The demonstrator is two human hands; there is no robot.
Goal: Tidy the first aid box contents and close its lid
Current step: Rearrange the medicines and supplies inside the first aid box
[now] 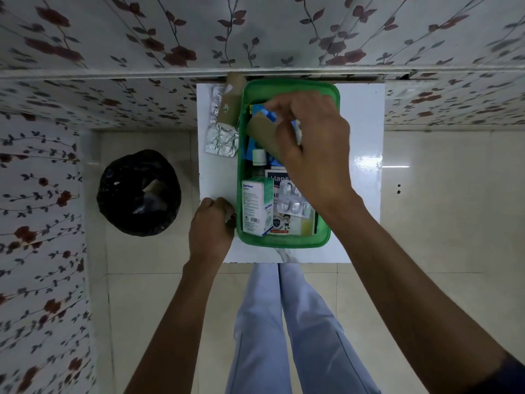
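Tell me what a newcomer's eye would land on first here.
The green first aid box at the centre of the white table, crammed with medicine packs. The right hand reaches in, gripping a brown cardboard tube. A bin lined with a black bag stands on the floor to the left.

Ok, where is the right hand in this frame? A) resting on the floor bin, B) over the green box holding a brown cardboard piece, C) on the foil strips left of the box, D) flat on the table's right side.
B: the right hand is above the green box, gripping the brown cardboard piece over its contents.
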